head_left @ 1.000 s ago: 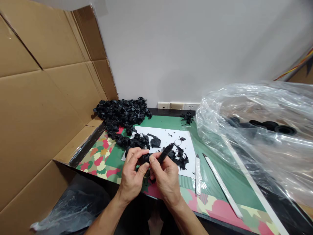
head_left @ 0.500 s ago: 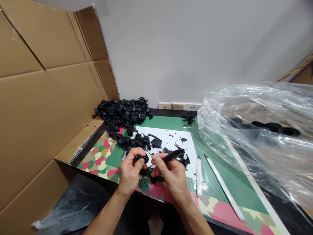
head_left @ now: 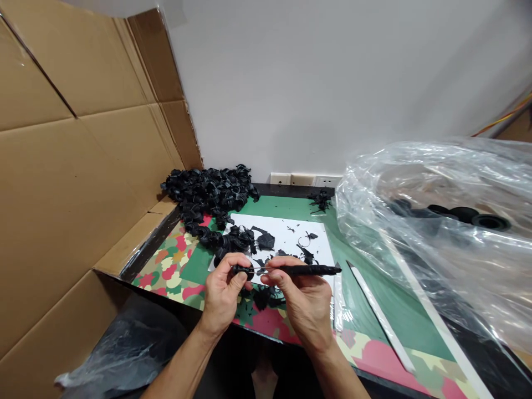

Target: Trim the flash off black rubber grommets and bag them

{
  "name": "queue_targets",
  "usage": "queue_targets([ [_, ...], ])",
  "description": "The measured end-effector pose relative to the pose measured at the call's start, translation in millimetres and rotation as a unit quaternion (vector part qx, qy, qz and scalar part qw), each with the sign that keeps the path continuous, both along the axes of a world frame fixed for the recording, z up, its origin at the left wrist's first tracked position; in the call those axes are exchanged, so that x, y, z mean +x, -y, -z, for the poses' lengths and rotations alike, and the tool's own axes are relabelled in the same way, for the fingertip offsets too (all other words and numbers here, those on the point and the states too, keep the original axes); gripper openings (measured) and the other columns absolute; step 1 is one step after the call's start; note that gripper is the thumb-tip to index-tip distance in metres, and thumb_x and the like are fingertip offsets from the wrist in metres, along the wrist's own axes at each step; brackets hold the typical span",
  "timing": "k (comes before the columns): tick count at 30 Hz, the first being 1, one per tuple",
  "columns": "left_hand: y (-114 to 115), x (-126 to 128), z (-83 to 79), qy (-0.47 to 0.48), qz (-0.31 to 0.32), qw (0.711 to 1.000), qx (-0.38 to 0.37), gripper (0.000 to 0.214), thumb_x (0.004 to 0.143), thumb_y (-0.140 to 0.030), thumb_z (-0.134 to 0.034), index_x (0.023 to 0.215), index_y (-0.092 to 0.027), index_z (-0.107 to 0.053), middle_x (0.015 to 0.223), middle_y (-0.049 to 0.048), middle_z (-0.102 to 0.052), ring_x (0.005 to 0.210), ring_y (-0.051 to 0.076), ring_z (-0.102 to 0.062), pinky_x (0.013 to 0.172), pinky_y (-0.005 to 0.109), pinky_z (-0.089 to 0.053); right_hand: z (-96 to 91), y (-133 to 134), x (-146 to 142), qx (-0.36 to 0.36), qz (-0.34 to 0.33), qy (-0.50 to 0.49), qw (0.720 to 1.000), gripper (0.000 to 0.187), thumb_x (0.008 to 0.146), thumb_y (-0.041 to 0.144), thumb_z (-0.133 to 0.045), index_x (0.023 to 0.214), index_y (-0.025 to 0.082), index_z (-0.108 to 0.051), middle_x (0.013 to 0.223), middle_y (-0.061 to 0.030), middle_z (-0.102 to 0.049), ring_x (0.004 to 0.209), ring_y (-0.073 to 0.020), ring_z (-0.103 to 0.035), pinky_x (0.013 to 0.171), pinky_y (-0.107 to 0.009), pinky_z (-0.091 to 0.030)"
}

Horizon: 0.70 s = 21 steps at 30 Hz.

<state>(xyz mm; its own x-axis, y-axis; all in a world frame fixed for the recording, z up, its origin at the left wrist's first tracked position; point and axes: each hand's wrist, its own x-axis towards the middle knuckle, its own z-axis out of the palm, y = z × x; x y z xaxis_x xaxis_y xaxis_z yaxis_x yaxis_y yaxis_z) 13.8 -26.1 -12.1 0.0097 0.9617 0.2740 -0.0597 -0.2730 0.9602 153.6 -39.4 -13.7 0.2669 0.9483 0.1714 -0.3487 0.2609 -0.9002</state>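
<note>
Between thumb and fingers, my left hand [head_left: 224, 291] pinches a small black rubber part [head_left: 241, 270]. My right hand [head_left: 305, 299] grips a tweezers-like tool [head_left: 310, 270] with a dark wrapped handle and thin metal tips. The tips point left and reach the rubber part; whether they are inside it I cannot tell. Beneath both hands lies a white sheet of paper [head_left: 285, 227] with black rubber scraps [head_left: 266, 240] scattered over it. More dark trimmings [head_left: 264, 299] sit at the table's near edge, below the hands.
A heap of black ribbed rubber parts [head_left: 211, 191] lies at the back left beside a tall cardboard box [head_left: 103, 138]. To the right, a clear plastic bag [head_left: 415, 166] contains black round parts [head_left: 490, 222]. Two white-wrapped sticks, one a pencil-like stick [head_left: 382, 316], lie on the green mat [head_left: 353, 249].
My right hand has turned the tool from a slant to nearly level, bringing its metal tips to the rubber part. My left hand stays about where it was, still pinching the part.
</note>
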Motion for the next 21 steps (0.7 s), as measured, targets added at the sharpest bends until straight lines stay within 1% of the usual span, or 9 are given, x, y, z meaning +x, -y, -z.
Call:
queue_targets([
  [3, -0.2, 1.0, -2.1, 0.000, -0.003, 1.000, -0.001, 0.015, 0.079, -0.031, -0.067, 0.083, -0.017, -0.067, 0.090, 0.0034, -0.058, 0.061, 0.011, -0.056, 0.053, 0.021, -0.051, -1.6, -0.8, 2.0, 0.002, -0.011, -0.001, 1.000, 0.012, 0.073, 0.030, -0.076, 0.077, 0.020, -0.072, 0.069, -0.0002, -0.069, 0.056, -0.0141, -0.067, 0.056, -0.025, -0.055],
  [8, -0.7, -0.5, -1.9, -0.010, 0.007, 1.000, -0.002, 0.013, 0.080, -0.030, -0.066, 0.083, -0.018, -0.067, 0.090, 0.0039, -0.058, 0.066, 0.012, -0.057, 0.053, 0.021, -0.051, -2.3, -2.5, 5.8, 0.004, -0.023, 0.024, 0.999, 0.014, 0.075, 0.032, -0.074, 0.078, 0.019, -0.071, 0.067, -0.0004, -0.069, 0.055, -0.0149, -0.067, 0.056, -0.026, -0.057],
  [11, -0.8, -2.1, -1.0, -0.026, 0.009, 1.000, -0.002, 0.012, 0.080, -0.028, -0.065, 0.085, -0.018, -0.067, 0.092, 0.0044, -0.057, 0.068, 0.013, -0.057, 0.054, 0.021, -0.051, -1.9, -3.0, 7.4, 0.037, -0.010, 0.069, 0.997, 0.013, 0.077, 0.031, -0.073, 0.079, 0.019, -0.070, 0.071, -0.0012, -0.068, 0.056, -0.0140, -0.066, 0.055, -0.025, -0.056],
  [13, -0.6, -2.1, -1.0, -0.036, 0.011, 0.999, -0.002, 0.012, 0.081, -0.028, -0.064, 0.086, -0.018, -0.068, 0.093, 0.0045, -0.057, 0.067, 0.013, -0.056, 0.055, 0.022, -0.051, -3.2, -2.6, 6.9, 0.074, 0.004, 0.116, 0.990, 0.012, 0.079, 0.031, -0.070, 0.080, 0.019, -0.069, 0.073, -0.0019, -0.068, 0.055, -0.0135, -0.065, 0.054, -0.026, -0.055],
  [15, -0.1, -0.9, -1.0, -0.043, 0.011, 0.999, -0.003, 0.011, 0.081, -0.028, -0.064, 0.086, -0.019, -0.068, 0.093, 0.0040, -0.057, 0.064, 0.012, -0.055, 0.055, 0.022, -0.050, -5.9, -2.1, 5.9, 0.138, 0.035, 0.174, 0.974, 0.009, 0.083, 0.028, -0.066, 0.082, 0.019, -0.067, 0.075, -0.0024, -0.068, 0.057, -0.0137, -0.064, 0.054, -0.026, -0.055],
  [16, 0.5, -0.1, -0.8, -0.043, 0.011, 0.999, -0.006, 0.010, 0.080, -0.027, -0.064, 0.085, -0.019, -0.067, 0.092, 0.0034, -0.057, 0.062, 0.011, -0.055, 0.055, 0.022, -0.049, -7.5, -2.3, 5.8, 0.178, 0.054, 0.209, 0.960, 0.006, 0.085, 0.025, -0.065, 0.083, 0.020, -0.066, 0.075, -0.0025, -0.068, 0.059, -0.0142, -0.064, 0.055, -0.027, -0.055],
  [18, 2.4, 1.2, -0.3, -0.037, 0.010, 0.999, -0.022, 0.009, 0.080, -0.026, -0.065, 0.084, -0.018, -0.067, 0.091, 0.0023, -0.057, 0.057, 0.009, -0.054, 0.053, 0.022, -0.047, -10.0, -4.6, 7.8, 0.249, 0.104, 0.280, 0.921, 0.003, 0.086, 0.019, -0.062, 0.085, 0.021, -0.065, 0.075, -0.0027, -0.068, 0.065, -0.0152, -0.065, 0.060, -0.027, -0.055],
  [20, 5.2, 1.5, 0.3, -0.019, 0.011, 0.999, -0.044, 0.010, 0.079, -0.027, -0.067, 0.082, -0.017, -0.066, 0.089, 0.0020, -0.058, 0.053, 0.008, -0.054, 0.052, 0.022, -0.045, -10.5, -9.4, 13.6, 0.274, 0.174, 0.327, 0.888, 0.007, 0.085, 0.014, -0.062, 0.085, 0.021, -0.064, 0.074, -0.0029, -0.067, 0.068, -0.0159, -0.065, 0.064, -0.028, -0.055],
  [21, 6.8, 1.1, 0.5, -0.005, 0.012, 0.998, -0.057, 0.012, 0.079, -0.028, -0.068, 0.081, -0.017, -0.066, 0.086, 0.0020, -0.059, 0.053, 0.008, -0.055, 0.053, 0.022, -0.044, -9.7, -12.3, 17.4, 0.265, 0.214, 0.336, 0.878, 0.007, 0.084, 0.014, -0.063, 0.083, 0.021, -0.064, 0.073, -0.0030, -0.067, 0.068, -0.0161, -0.065, 0.065, -0.029, -0.055],
])
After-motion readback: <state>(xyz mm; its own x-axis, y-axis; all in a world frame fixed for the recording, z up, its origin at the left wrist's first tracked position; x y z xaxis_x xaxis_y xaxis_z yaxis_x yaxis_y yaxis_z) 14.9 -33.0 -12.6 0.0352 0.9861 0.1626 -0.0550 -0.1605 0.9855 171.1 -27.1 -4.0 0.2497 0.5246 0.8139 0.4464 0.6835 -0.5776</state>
